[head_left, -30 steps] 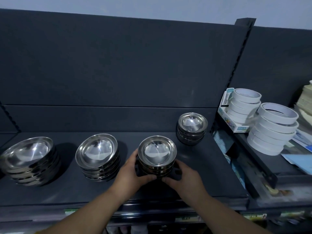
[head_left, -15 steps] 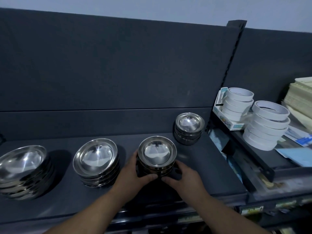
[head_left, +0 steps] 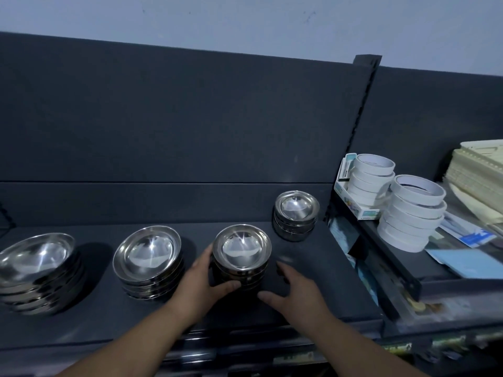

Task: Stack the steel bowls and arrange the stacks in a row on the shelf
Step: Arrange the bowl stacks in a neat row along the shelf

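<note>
Here, four stacks of steel bowls stand on the dark shelf (head_left: 313, 295). The third stack (head_left: 241, 251), counting from the left, sits toward the front edge, right between the two hands. The left hand (head_left: 200, 284) grasps it: the fingers wrap round its left side, and the thumb lies against the lower bowls at the front. The right hand (head_left: 298, 292) is released, its fingers spread and relaxed just to the right of that stack. Its thumb points at the base of the stack and comes close to it. Whether it touches the steel I cannot tell, and the fingertips are blurred. Left of the held bowls, just past the left wrist, stands the second stack (head_left: 148, 261), which is wider and leans a little. The first stack (head_left: 35, 270) lies well apart at the far left, partly cut off by the edge of the view. The small stack (head_left: 296, 213) stands further back and to the right, near the back panel (head_left: 190, 126), out of line with the other three. On the neighbouring shelf to the right are two piles of white tape rolls (head_left: 413, 213), a blue sheet (head_left: 468, 263) in front of them, and cream trays (head_left: 479, 170) at the far right.
</note>
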{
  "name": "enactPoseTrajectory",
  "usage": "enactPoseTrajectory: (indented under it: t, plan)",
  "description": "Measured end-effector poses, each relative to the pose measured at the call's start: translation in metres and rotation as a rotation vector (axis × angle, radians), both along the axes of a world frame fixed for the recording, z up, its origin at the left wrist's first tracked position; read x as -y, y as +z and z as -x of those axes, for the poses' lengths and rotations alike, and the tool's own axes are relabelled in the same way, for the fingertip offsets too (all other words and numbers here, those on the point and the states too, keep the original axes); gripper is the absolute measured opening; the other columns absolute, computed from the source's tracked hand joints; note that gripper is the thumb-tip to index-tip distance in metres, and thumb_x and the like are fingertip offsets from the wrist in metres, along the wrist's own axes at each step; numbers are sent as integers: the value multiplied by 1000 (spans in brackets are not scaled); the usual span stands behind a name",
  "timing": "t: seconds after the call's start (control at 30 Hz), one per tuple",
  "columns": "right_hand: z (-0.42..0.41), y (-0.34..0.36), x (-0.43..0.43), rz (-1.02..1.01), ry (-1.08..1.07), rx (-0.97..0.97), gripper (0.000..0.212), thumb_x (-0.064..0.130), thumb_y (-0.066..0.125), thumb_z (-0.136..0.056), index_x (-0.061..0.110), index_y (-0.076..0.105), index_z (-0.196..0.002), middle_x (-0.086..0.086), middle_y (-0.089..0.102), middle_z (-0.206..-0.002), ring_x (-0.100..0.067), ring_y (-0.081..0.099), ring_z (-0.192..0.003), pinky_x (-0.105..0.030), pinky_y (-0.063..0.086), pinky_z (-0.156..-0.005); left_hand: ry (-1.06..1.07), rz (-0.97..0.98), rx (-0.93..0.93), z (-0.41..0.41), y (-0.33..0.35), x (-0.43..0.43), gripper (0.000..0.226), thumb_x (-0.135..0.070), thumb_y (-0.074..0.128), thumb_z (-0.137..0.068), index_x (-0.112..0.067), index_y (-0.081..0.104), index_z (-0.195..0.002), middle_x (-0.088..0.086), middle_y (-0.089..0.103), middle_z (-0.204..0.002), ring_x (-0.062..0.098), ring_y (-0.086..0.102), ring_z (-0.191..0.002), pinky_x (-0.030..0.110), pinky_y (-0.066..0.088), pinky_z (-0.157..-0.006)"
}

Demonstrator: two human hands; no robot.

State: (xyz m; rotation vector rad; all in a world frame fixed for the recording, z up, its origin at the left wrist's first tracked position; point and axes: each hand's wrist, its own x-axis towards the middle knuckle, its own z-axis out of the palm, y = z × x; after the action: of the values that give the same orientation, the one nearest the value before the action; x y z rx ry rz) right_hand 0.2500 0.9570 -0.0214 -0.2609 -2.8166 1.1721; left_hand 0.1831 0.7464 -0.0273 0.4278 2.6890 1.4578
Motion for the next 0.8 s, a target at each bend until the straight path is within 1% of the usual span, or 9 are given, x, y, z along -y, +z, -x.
enactPoseTrajectory:
  t: [0.07,0.17,0.2,0.33,0.4,0.5,0.57,0.73,0.8]
  plan:
    - [-7,3,-10,-4,10,18,91,53,78,-69,23,39,-146,2,52,-142,-10,48,-128,-24,38,-108,26,48,-1,-5,3,0,99,-39,83,-66,-29,26,-146,-5,46,-141,7,43,-127,21,32,-107]
    - [-23,6,-33,-25,37,38,89,51,77,-73,23,37,-147,1,48,-144,-10,45,-131,-19,34,-108,127,88,44,-21,4,-5,106,-46,82,-64,-21,24,-148,2,41,-147,17,41,-133,35,34,-112]
    - [-28,7,-41,-28,42,45,88,51,77,-73,23,36,-147,1,47,-146,-10,43,-133,-19,33,-109,172,104,58,-28,4,-10,106,-47,82,-64,-18,24,-148,4,40,-148,19,40,-134,36,34,-112]
    - [-52,12,-78,-67,74,80,87,52,73,-77,20,34,-148,0,40,-150,-13,38,-137,-19,28,-111,379,213,70,-60,0,-35,98,-48,78,-69,-5,31,-144,15,40,-145,26,37,-135,33,33,-109]
    - [-63,13,-96,-74,88,102,87,53,71,-79,20,31,-149,0,37,-152,-13,36,-138,-20,28,-111,418,266,100,-75,1,-48,91,-50,75,-72,-5,36,-140,15,43,-142,27,39,-133,34,34,-107]
    - [-80,13,-121,-106,111,132,84,51,69,-81,19,30,-149,0,36,-152,-14,36,-138,-21,28,-113,424,357,138,-95,0,-69,78,-60,70,-71,-13,48,-130,12,50,-132,29,47,-124,36,42,-100]
    - [-91,10,-137,-110,122,153,85,52,68,-81,20,29,-150,1,35,-153,-14,36,-138,-23,29,-114,413,395,136,-108,0,-86,74,-62,67,-72,-16,51,-127,11,52,-129,28,50,-121,35,43,-99]
    - [-107,9,-169,-176,165,229,89,56,64,-83,23,20,-153,2,27,-157,-16,31,-141,-27,30,-114,312,438,58,-129,0,-131,74,-56,66,-77,-14,44,-135,8,47,-135,25,45,-125,31,38,-104]
    - [-105,10,-176,-198,177,234,89,57,63,-83,23,18,-153,2,27,-156,-17,32,-140,-29,31,-114,257,459,35,-129,1,-146,77,-56,64,-79,-15,39,-139,6,42,-140,24,41,-130,31,34,-108]
